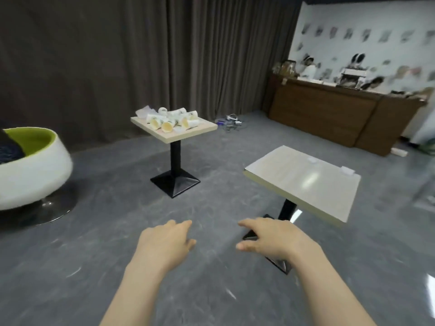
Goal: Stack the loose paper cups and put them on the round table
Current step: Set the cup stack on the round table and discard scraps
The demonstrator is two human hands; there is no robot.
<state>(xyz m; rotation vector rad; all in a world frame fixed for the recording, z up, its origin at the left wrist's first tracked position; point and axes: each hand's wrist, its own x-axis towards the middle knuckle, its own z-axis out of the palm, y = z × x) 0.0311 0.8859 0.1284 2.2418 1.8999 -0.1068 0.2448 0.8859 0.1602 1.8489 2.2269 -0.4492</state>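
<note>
Grey floor (117, 243) below; I hold left hand (162, 241) and right hand (270, 241) forward, palms down, fingers relaxed, empty; paper cups (173, 120) heaped on far counter (200, 130).

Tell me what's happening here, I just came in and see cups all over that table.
A person holds both hands out over the floor, the left hand and right hand empty with relaxed fingers. The loose paper cups lie tipped and unstacked on the far square table. The nearer square table holds only small white items. No round table is in view.

Cup markings (173, 117) too small to read — wall pictures (367, 35) blurred.
</note>
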